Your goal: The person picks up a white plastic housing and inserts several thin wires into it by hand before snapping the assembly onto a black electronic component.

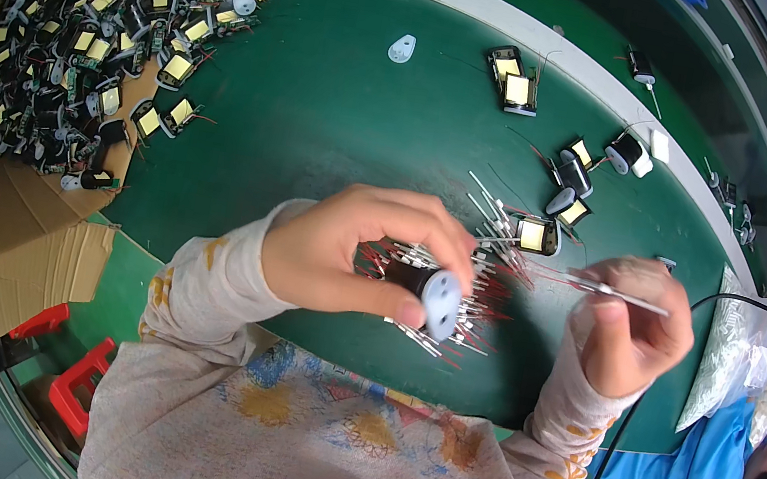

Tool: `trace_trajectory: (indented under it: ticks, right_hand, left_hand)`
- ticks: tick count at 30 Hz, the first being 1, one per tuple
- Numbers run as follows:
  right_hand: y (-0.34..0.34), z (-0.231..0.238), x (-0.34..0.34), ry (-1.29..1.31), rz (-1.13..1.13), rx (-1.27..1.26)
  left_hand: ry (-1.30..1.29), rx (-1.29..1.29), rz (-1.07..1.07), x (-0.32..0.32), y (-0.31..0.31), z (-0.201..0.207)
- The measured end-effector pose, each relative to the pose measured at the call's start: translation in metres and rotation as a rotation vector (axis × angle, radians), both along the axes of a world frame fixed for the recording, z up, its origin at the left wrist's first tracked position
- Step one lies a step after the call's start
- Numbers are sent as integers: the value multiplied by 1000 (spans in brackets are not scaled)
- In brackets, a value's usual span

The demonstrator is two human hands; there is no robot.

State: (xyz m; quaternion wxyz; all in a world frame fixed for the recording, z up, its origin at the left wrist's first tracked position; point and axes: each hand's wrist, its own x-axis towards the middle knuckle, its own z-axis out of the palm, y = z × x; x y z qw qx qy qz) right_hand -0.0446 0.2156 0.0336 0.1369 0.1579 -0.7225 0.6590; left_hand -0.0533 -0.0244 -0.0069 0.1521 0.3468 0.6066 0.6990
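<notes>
My left hand [341,248] is closed round a small black cylindrical unit with a pale grey oval end cap [441,302], the cap turned to the right. My right hand [635,327], slightly blurred, pinches a thin white-and-metal stick [632,299] with fine red wires trailing left. Below and behind my left hand lies a loose bundle of similar sticks with red wires [475,331], partly covered by the hand. Just beyond the bundle, a black unit with a yellow pad [534,234] rests on the green table [321,128].
A cardboard box [17,249] at left holds a heap of black units [73,35]. Several more units [573,177] lie at the right back, near a loose grey cap [401,49]. A clear bag [726,348], a black cable [620,431] and a person in blue [684,473] are at right.
</notes>
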Motion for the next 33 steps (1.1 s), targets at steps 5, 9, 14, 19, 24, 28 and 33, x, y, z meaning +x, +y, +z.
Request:
trace_trajectory:
  ticks: [5,9,14,19,24,28,33]
  right_hand:
    - [-6,6,15,45,-23,60]
    - [-4,8,15,-28,90,82]
    - [-5,5,11,-33,114,62]
    - [-5,6,12,-15,152,45]
    - [-4,10,13,24,147,85]
    - [-5,10,13,31,164,102]
    - [-6,11,12,92,147,154]
  left_hand:
    - [32,-95,263,14,14,4]
    - [227,-113,304,13,15,-1]
    - [218,11,255,12,17,-8]
    - [227,27,259,13,19,-7]
    - [268,-7,274,13,19,-3]
    - [305,-52,288,14,18,-2]
    - [356,-65,307,13,19,-3]
